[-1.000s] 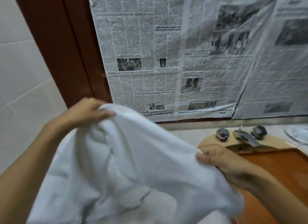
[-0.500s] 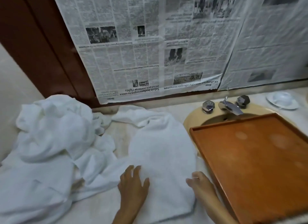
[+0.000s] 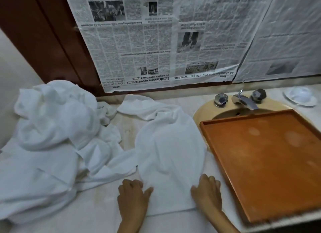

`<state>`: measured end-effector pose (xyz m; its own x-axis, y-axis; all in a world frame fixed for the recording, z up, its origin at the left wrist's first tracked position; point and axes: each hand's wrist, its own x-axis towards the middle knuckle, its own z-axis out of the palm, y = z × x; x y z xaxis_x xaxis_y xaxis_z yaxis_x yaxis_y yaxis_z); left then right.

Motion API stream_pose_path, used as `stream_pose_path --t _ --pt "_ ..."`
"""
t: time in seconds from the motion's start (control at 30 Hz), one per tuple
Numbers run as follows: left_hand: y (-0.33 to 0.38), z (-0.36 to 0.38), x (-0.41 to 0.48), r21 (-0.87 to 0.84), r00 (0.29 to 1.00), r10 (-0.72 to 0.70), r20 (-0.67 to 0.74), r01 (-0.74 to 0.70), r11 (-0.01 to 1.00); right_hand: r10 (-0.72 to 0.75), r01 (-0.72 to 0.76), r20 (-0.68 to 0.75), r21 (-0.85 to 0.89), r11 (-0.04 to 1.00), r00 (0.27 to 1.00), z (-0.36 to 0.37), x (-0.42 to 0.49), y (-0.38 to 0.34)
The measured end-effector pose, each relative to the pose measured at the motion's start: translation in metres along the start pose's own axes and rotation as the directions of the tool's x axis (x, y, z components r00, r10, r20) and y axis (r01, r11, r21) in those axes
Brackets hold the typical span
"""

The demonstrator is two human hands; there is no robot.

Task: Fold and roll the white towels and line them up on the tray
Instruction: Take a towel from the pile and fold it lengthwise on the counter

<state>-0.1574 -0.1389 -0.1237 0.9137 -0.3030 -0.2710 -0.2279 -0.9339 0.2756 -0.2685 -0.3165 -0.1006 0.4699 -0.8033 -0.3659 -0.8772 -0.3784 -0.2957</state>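
One white towel [image 3: 170, 151] lies spread lengthwise on the pale counter [image 3: 97, 215], its far end rumpled toward the wall. At its near left edge my left hand [image 3: 132, 197] has its thumb on the cloth and its fingers curled at the edge. My right hand [image 3: 206, 192] holds the near right edge the same way. A heap of several more white towels [image 3: 52, 137] sits on the counter to the left. The orange-brown wooden tray [image 3: 264, 161] rests over the sink at right, with nothing on it.
Behind the tray are the beige basin rim [image 3: 201, 113], a chrome tap [image 3: 243, 100] and two knobs. A white dish [image 3: 300, 98] sits at the far right. Newspaper [image 3: 156, 41] covers the wall, beside a dark wooden frame [image 3: 43, 33].
The towel, held up in the air a second ago, now lies flat on the counter. Both hands slid from flat on its near end out to its side edges.
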Motion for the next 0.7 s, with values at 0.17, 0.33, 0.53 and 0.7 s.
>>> stream_pose_path --t 0.17,0.33,0.53,0.7 --pt "0.019 -0.029 0.008 -0.373 0.989 0.019 0.15 0.038 0.927 0.031 -0.129 0.15 0.708 0.694 0.988 -0.016 0.017 -0.006" --pt "0.058 -0.089 0.004 -0.92 0.951 0.231 0.206 0.107 0.377 -0.038 -0.427 0.428 0.904 0.026 0.903 -0.022 0.02 -0.012" --pt "0.085 -0.161 -0.006 -0.939 0.923 0.328 0.202 0.277 -0.203 -0.091 -0.482 0.477 0.832 -0.273 0.874 -0.035 0.029 -0.019" --pt "0.07 -0.173 -0.013 -0.802 0.876 0.441 0.195 0.401 -0.443 -0.157 -0.538 0.515 0.817 -0.207 0.843 -0.025 0.018 -0.03"
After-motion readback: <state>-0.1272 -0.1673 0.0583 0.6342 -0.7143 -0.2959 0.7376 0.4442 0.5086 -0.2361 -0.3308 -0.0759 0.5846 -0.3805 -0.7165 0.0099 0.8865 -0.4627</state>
